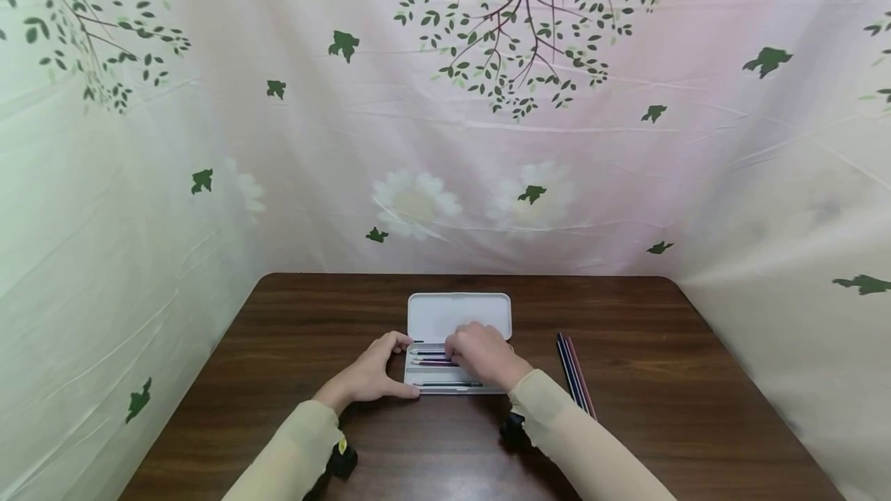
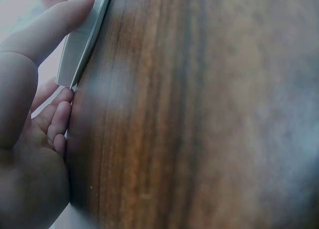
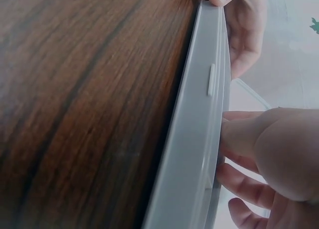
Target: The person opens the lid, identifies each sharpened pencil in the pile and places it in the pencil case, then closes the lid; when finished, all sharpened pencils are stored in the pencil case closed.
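A flat white pencil case (image 1: 494,389) lies on the table with its lid (image 1: 452,314) tipped back. My left hand (image 1: 372,373) grips the case's left end, the thumb at the front corner and the fingers towards the hinge. Over the right half of the tray, my right hand (image 1: 483,354) reaches down with bent fingers and pinches a dark pencil (image 1: 435,362); its fingertips are hidden behind the front wall (image 3: 192,124) in the right wrist view. Another pencil (image 1: 445,384) lies along the tray's front side.
Several coloured pencils (image 1: 576,373) lie together on the brown wooden table (image 1: 668,377), right of the case and beside the right sleeve (image 1: 585,439). A printed cloth curtain (image 1: 459,145) hangs behind the table and along both sides.
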`<state>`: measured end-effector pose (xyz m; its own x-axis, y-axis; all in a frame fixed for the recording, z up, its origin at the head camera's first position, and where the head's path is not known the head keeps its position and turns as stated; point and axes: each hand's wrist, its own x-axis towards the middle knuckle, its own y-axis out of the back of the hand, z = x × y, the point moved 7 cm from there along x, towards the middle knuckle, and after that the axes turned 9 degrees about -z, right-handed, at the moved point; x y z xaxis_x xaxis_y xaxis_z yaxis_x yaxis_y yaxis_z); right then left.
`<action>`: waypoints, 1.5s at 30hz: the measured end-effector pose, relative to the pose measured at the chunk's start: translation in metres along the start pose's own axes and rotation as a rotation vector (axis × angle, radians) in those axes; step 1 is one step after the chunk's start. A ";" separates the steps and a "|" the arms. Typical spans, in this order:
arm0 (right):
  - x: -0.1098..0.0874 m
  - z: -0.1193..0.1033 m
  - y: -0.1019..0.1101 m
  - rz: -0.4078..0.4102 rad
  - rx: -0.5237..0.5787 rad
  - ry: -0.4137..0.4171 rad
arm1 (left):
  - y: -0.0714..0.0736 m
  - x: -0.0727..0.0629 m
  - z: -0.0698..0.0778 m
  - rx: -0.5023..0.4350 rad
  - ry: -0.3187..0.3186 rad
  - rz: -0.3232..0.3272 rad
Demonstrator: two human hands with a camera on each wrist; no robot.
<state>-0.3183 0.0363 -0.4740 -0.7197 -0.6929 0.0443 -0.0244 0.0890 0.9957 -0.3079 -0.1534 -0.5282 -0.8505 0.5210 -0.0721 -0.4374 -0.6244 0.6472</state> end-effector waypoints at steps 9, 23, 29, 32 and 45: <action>-0.016 0.011 0.005 0.046 0.109 0.008 | 0.000 0.000 0.001 0.005 -0.004 0.001; -0.054 0.076 0.018 0.121 0.409 -0.150 | 0.000 0.001 0.003 0.022 -0.003 0.005; -0.066 0.103 0.022 0.181 0.413 -0.188 | 0.001 0.000 0.004 0.027 -0.016 0.008; -0.069 0.113 0.023 0.197 0.421 -0.226 | 0.001 0.000 0.004 0.031 -0.030 0.010; -0.070 0.129 0.018 0.261 0.519 -0.342 | 0.000 0.000 0.001 -0.002 -0.030 -0.006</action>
<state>-0.3578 0.1784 -0.4697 -0.9246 -0.3437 0.1646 -0.0889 0.6145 0.7839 -0.3078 -0.1524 -0.5274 -0.8385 0.5423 -0.0531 -0.4432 -0.6221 0.6454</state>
